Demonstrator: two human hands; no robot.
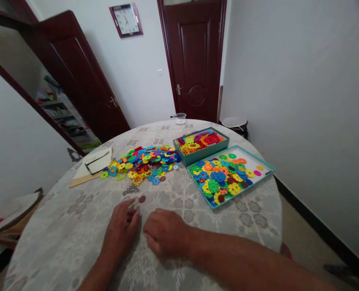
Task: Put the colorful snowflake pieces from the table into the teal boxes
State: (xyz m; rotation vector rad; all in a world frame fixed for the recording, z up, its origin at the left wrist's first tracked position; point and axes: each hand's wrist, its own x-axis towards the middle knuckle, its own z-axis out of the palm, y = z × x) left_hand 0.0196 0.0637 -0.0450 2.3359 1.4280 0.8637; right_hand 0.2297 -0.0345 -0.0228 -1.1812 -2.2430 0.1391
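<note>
My left hand rests on the patterned tablecloth with its index finger stretched forward and the thumb apart. Just beyond its fingertips lies a small brown disc, and a little farther off are some grey toothed pieces. Beside it, my right hand is curled into a fist on the cloth; whatever may be inside is hidden. Past both hands spreads a heap of colourful plastic snowflake discs. To the right, a shallow teal box lid holds more of these discs.
Behind the lid stands a teal box filled with interlocking plastic pieces. Eyeglasses lie on a pale notebook at the left. A clear plastic cup is near the far edge of the round table.
</note>
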